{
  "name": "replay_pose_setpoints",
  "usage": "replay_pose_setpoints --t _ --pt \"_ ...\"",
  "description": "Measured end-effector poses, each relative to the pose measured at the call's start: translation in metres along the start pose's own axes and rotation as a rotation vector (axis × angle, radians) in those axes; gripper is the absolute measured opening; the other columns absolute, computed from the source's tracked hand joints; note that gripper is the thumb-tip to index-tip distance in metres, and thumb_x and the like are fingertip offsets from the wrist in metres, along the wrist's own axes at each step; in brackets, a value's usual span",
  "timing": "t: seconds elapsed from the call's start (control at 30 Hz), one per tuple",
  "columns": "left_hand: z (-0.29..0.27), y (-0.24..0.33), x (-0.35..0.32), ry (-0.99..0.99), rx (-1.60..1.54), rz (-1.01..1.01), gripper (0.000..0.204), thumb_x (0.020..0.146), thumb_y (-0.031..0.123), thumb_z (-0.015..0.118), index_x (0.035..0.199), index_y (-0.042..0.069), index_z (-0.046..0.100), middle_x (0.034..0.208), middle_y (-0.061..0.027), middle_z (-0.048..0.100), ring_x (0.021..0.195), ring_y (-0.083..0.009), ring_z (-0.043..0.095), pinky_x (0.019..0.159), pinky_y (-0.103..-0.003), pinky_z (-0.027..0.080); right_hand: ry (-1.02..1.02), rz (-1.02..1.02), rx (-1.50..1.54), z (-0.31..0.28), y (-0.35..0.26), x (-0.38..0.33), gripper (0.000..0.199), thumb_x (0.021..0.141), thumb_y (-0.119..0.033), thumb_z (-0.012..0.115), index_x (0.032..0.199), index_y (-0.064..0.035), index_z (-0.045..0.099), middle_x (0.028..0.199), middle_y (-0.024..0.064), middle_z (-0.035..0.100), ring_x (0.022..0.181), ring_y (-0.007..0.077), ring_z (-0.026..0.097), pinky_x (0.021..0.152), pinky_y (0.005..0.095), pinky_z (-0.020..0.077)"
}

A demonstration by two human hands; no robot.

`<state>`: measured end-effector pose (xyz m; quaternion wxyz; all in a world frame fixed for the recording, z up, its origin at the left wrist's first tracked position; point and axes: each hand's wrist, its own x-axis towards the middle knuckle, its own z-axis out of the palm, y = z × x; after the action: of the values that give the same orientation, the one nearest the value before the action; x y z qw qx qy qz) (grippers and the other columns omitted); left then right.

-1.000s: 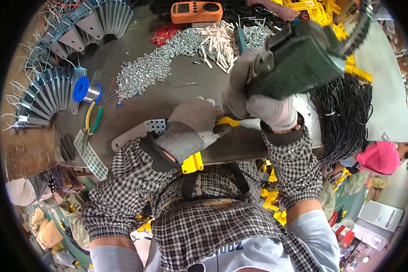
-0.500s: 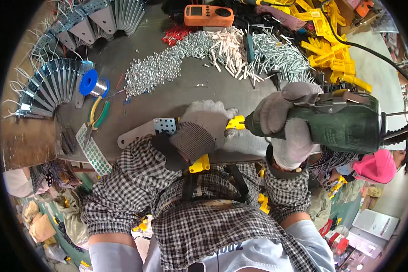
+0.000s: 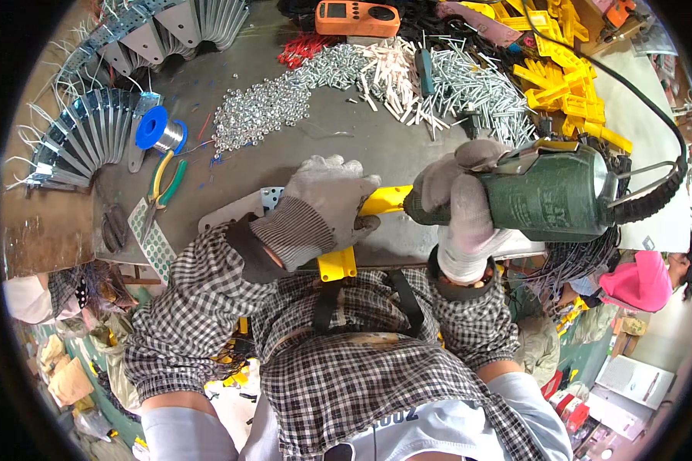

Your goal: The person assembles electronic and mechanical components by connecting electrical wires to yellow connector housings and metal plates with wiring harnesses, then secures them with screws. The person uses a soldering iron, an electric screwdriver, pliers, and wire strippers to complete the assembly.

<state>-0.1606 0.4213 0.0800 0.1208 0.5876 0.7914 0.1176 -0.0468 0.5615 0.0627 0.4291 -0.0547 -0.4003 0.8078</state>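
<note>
My left hand (image 3: 315,201), in a grey knit glove, is closed around a yellow plastic bracket (image 3: 384,201). One arm of the bracket points right; another end sticks out below the hand. Left of the hand lies a flat grey metal plate (image 3: 231,213) with a perforated strip (image 3: 271,197); whether the hand holds it too is hidden. My right hand (image 3: 463,206), gloved as well, grips a dark green power screwdriver (image 3: 550,192) held sideways. Its nose meets the bracket's right end; the bit is out of sight.
Beyond my hands lie nuts (image 3: 254,115), screws (image 3: 480,96), pale sleeves (image 3: 392,81) and yellow parts (image 3: 565,84). An orange multimeter (image 3: 357,18) stands at the back. At left are a solder spool (image 3: 154,131), pliers (image 3: 165,184), a sticker sheet (image 3: 150,238) and fanned metal plates (image 3: 92,131).
My left hand has turned and shifted slightly left, showing more of the yellow bracket. The right hand and screwdriver have moved a little left, with the nose still at the bracket.
</note>
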Motion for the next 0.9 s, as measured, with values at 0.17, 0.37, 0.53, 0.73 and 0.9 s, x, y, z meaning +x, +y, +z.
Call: replay_pose_setpoints --t 0.17,0.37,0.53,0.73,0.9 --pt "0.009 0.005 0.004 0.000 0.025 -0.074 0.041 0.081 0.035 0.068 0.114 0.011 0.064 0.096 -0.0070 0.060 0.096 -0.0243 0.058 0.083 -0.040 0.048 -0.270 -0.161 -0.722 0.030 -0.032 0.014 0.033 0.083 -0.016 0.069 0.107 -0.0040 0.050 0.079 0.0050 0.055 0.051 0.0178 0.050 0.048 0.0326 0.0436" --pt "0.016 0.007 0.006 0.075 0.027 -0.241 0.038 0.083 0.035 0.065 0.110 0.008 0.063 0.104 -0.0080 0.059 0.100 -0.0250 0.059 0.085 -0.040 0.051 -0.825 0.081 -0.176 0.072 -0.069 -0.010 0.038 0.083 -0.030 0.076 0.096 -0.0045 0.051 0.060 0.0012 0.055 0.046 0.0154 0.053 0.043 0.0319 0.0410" --pt "0.012 0.000 0.007 -0.040 0.034 -0.234 0.043 0.086 0.043 0.061 0.106 0.005 0.068 0.112 -0.0084 0.059 0.105 -0.0231 0.059 0.090 -0.038 0.050 -0.818 0.108 -0.306 0.046 -0.031 -0.035 0.038 0.084 -0.030 0.075 0.093 -0.0033 0.049 0.060 0.0013 0.055 0.051 0.0149 0.053 0.053 0.0345 0.0457" --pt "0.022 -0.001 0.004 0.037 0.034 -0.240 0.044 0.086 0.045 0.060 0.102 0.005 0.070 0.111 -0.0084 0.061 0.105 -0.0226 0.060 0.090 -0.037 0.050 -0.286 0.095 -0.131 0.037 -0.009 -0.060 0.030 0.085 -0.023 0.071 0.092 -0.0052 0.048 0.061 0.0037 0.052 0.051 0.0154 0.049 0.053 0.0346 0.0430" --pt "0.027 0.002 0.003 0.093 0.043 -0.267 0.045 0.084 0.047 0.061 0.095 0.004 0.068 0.103 -0.0076 0.058 0.101 -0.0247 0.058 0.088 -0.040 0.049 -0.320 -0.198 -0.498 0.063 -0.009 -0.066 0.019 0.086 -0.016 0.062 0.094 -0.0058 0.048 0.062 0.0052 0.050 0.050 0.0148 0.044 0.052 0.0338 0.0392"
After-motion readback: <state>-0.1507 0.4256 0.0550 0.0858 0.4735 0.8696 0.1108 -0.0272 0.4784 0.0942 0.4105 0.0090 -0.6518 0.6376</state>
